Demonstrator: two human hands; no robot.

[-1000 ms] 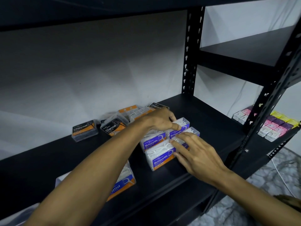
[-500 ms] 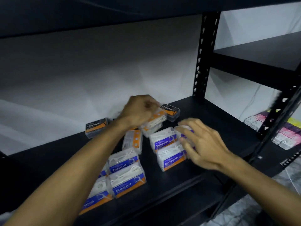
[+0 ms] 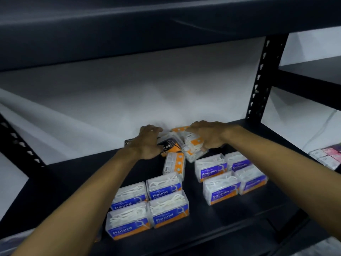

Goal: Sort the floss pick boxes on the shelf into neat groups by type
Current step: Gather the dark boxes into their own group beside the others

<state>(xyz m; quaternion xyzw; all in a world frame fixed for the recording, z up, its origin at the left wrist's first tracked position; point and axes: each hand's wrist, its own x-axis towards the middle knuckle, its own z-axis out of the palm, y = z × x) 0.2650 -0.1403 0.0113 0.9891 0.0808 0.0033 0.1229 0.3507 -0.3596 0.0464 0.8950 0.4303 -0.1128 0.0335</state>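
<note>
Your left hand (image 3: 149,143) curls round a Charcoal box (image 3: 168,145) at the back of the shelf (image 3: 73,182); yank it and its neighbour may tip. Round boxes (image 3: 149,204) sit grouped in front. A loose orange box (image 3: 174,162) leans nearby. Your right hand (image 3: 206,137) clutches an orange box (image 3: 193,147); swing wide and you could scatter the Smooth boxes (image 3: 228,177).

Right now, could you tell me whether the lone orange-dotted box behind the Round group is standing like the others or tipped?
Tipped: the orange-dotted box lies with its dotted face upward, apart from the Round boxes.
</note>
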